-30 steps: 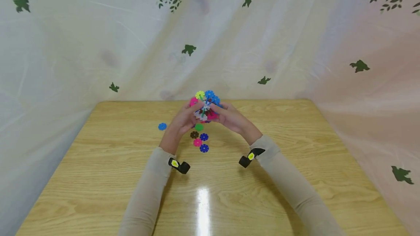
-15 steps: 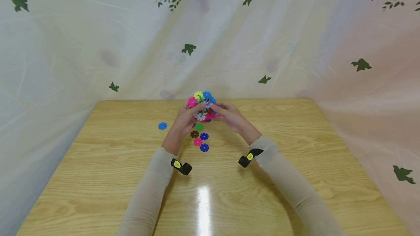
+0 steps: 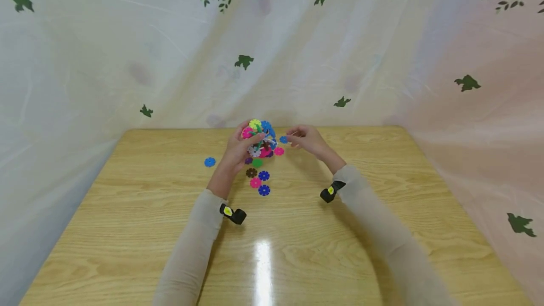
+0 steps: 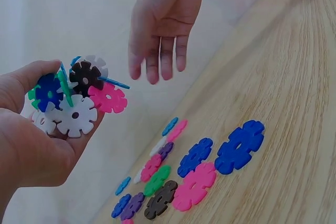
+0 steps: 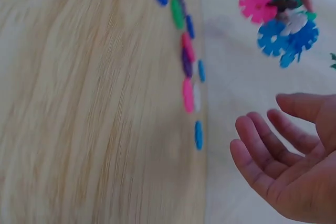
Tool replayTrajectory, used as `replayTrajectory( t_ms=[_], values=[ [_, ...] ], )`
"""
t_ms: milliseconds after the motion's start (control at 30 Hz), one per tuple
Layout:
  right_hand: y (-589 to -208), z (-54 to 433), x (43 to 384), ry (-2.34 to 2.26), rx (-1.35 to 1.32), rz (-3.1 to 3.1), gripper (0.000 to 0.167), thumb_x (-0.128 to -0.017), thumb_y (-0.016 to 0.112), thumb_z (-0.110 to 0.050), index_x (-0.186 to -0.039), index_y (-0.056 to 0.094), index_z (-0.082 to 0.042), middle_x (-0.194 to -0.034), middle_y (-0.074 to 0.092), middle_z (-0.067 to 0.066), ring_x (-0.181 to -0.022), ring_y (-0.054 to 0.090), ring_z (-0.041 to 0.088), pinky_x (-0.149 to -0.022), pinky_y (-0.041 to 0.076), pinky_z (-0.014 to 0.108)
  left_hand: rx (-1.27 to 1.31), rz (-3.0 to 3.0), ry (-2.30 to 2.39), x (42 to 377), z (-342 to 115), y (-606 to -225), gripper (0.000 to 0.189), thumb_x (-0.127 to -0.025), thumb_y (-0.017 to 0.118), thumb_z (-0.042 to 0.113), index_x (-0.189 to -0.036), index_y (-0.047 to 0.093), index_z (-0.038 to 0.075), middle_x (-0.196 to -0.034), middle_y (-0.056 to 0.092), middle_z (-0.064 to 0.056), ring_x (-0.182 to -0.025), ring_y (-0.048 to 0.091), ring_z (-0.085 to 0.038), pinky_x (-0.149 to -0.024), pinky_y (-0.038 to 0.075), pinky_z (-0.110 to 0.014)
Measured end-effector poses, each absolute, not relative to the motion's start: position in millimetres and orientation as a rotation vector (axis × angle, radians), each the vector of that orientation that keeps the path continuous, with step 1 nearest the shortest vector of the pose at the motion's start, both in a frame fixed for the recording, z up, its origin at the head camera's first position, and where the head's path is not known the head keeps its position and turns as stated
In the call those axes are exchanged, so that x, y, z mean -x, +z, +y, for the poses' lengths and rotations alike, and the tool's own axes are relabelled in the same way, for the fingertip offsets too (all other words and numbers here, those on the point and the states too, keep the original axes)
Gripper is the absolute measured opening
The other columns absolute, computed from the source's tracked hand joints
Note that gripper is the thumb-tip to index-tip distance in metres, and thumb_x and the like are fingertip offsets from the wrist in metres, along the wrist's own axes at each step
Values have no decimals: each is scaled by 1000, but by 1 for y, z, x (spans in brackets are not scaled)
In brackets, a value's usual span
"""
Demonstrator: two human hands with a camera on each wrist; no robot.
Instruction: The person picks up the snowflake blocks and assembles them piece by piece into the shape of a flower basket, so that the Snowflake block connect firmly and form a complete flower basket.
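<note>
My left hand (image 3: pixel 236 153) grips a ball-like cluster of interlocking flower discs (image 4: pixel 75 115), thumb on the near side. The slotted plastic discs in it are white, blue, green, pink, yellow and dark brown. To its right, my right hand (image 3: pixel 311 141) is raised with nothing in it, apart from the cluster. Its fingers (image 5: pixel 261 152) are loosely bent in the right wrist view. In the head view a loose light blue disc (image 3: pixel 283 140) shows beside its fingertips; the right wrist view shows that blue disc (image 5: pixel 198 135) lying on the table.
Loose discs lie on the wooden table (image 3: pixel 361 249) below the cluster: a green disc (image 3: pixel 257 163), a brown disc (image 3: pixel 251 173), a pink disc (image 3: pixel 255 182), a dark blue disc (image 3: pixel 264 190) and several others. Another blue disc (image 3: pixel 209 162) lies left of my left wrist. A printed curtain (image 3: pixel 289 60) hangs behind.
My right hand has let go of the cluster and moved to the right. The left hand still holds the cluster, now slightly farther left. More loose discs show between the hands.
</note>
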State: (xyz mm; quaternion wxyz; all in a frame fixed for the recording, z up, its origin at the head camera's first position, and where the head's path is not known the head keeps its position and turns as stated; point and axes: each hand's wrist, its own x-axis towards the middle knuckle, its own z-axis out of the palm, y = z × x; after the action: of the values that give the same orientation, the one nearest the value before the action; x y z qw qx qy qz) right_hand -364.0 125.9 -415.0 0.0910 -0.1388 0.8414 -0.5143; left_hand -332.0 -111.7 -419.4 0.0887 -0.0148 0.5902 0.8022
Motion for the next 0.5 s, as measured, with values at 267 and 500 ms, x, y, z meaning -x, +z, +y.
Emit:
replayTrajectory(
  t_ms=[267,500],
  values=[
    [-433,124,386,-1028,683,2667,24,-97,69,-13,-113,69,4,-110,72,22,-104,69,36,-92,58,43,-25,1878,2303,333,-112,-419,66,-95,73,14,-153,45,24,-136,58,-8,-106,66,-17,-86,59,-27],
    [-441,111,392,-918,664,2674,33,-92,77,-18,-116,69,4,-110,71,21,-100,66,30,-86,57,38,-25,1888,2271,332,-111,-421,62,-94,73,14,-150,49,26,-143,58,-11,-120,62,-25,-95,57,-32]
  ],
)
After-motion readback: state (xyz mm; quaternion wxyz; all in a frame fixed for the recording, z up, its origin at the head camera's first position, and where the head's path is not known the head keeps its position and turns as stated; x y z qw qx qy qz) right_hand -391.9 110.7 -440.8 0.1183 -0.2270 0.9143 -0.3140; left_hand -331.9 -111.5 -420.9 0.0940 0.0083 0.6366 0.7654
